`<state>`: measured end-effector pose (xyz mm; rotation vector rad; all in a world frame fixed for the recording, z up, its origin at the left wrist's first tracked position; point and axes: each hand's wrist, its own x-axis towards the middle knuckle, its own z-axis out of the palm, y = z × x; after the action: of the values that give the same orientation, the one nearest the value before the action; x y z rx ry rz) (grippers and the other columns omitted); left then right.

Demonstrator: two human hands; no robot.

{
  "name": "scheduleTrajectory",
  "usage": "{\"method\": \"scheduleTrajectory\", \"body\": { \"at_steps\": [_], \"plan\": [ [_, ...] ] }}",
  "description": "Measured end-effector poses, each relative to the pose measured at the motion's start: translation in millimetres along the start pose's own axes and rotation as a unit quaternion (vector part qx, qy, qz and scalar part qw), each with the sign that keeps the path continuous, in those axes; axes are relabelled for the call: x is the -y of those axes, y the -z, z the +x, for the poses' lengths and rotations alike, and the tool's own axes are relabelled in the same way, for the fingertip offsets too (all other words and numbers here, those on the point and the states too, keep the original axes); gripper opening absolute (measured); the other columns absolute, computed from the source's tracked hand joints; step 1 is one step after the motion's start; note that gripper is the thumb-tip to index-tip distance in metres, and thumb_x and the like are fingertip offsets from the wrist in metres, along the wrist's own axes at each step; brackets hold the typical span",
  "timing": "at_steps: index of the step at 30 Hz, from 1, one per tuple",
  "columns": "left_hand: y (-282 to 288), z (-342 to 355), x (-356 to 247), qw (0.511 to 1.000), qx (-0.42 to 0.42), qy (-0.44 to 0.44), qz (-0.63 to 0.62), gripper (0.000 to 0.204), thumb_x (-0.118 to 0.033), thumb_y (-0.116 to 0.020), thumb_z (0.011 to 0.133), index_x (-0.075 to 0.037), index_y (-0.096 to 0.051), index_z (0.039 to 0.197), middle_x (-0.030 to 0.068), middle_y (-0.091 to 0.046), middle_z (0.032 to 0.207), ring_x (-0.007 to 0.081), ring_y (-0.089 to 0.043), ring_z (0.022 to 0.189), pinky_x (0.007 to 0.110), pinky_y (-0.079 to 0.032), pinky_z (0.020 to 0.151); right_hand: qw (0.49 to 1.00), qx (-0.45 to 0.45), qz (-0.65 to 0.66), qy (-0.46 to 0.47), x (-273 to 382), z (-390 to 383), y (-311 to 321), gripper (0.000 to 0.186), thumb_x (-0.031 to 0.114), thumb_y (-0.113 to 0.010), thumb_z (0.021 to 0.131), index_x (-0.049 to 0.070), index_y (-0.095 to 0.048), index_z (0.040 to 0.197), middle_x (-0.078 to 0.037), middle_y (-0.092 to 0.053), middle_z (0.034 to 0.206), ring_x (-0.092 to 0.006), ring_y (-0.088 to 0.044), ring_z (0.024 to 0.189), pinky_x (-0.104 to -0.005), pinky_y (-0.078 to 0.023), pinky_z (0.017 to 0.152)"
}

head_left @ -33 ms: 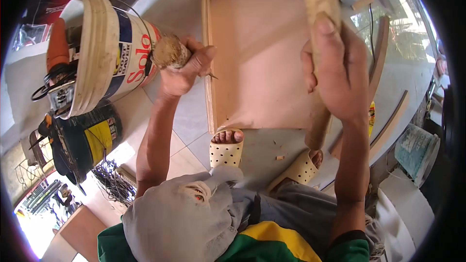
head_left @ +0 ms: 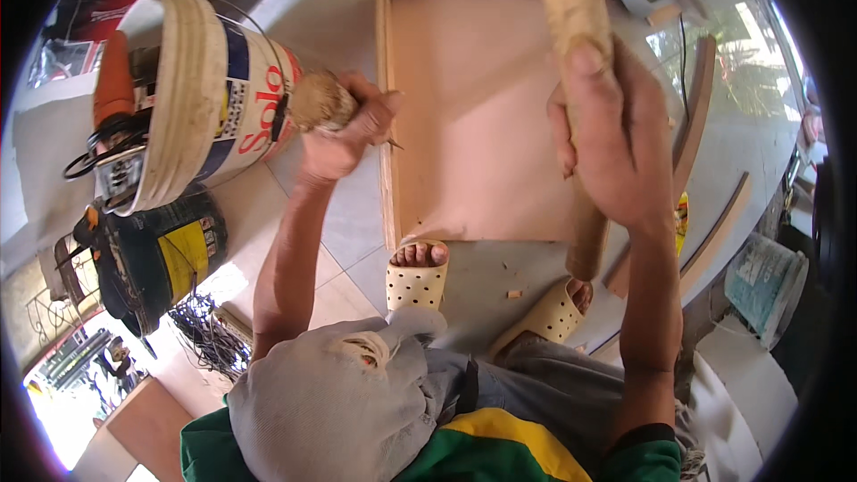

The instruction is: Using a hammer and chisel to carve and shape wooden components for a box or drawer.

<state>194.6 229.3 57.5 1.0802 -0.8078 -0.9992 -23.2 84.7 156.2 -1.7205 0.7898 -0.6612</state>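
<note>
My left hand [head_left: 346, 129] is closed around a tool [head_left: 321, 100] with a frayed, round wooden end. A thin dark metal tip pokes out beyond my fingers, near the left rim of a shallow wooden box [head_left: 386, 125]. Most of that tool is hidden in my fist, so its exact kind is unclear. My right hand [head_left: 616, 134] grips a hammer by its thick wooden handle [head_left: 578, 22], thumb along the shaft. The grey hammer head at the top is smeared by motion. Handle and hand cover the box's right side.
A white bucket [head_left: 192, 98] holding tools lies tipped at the left, above a dark container with a yellow label [head_left: 183, 259]. Curved wood strips [head_left: 719, 223] and a teal tub [head_left: 759, 281] are at the right. My sandalled feet [head_left: 418, 281] stand by the box's near edge.
The hammer has shifted slightly left at its top, its head blurred. My left hand keeps its hold by the box rim; the whole view has shifted a little.
</note>
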Motion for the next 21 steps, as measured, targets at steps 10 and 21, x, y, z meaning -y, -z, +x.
{"method": "scheduleTrajectory", "body": {
  "at_steps": [10, 21],
  "plan": [
    [-14, -3, -12, 0.986, -0.082, 0.012, 0.142, 0.018, -0.007, -0.073, 0.080, -0.002, -0.057, 0.072, 0.0012, -0.057, 0.065, 0.0091, -0.055, 0.061, 0.027, -0.044, 0.053, 0.991, 0.015, 0.126, 0.035, 116, 8, 17, 0.035, 0.032, -0.041, 0.099, 0.000, -0.048, 0.112, -0.005, -0.050, 0.068, -0.0120, -0.045, 0.045, -0.0254, -0.038, 0.042],
    [-17, 0, -4, 0.987, -0.051, -0.048, 0.142, 0.032, -0.010, -0.073, 0.079, -0.005, -0.047, 0.062, -0.0032, -0.044, 0.059, 0.0065, -0.038, 0.058, 0.029, -0.034, 0.050, 0.910, 0.285, -0.294, 0.068, 75, 14, -21, 0.019, 0.017, -0.051, 0.095, -0.002, -0.054, 0.095, -0.013, -0.056, 0.075, -0.0255, -0.055, 0.065, -0.0330, -0.046, 0.064]
  ]
}}
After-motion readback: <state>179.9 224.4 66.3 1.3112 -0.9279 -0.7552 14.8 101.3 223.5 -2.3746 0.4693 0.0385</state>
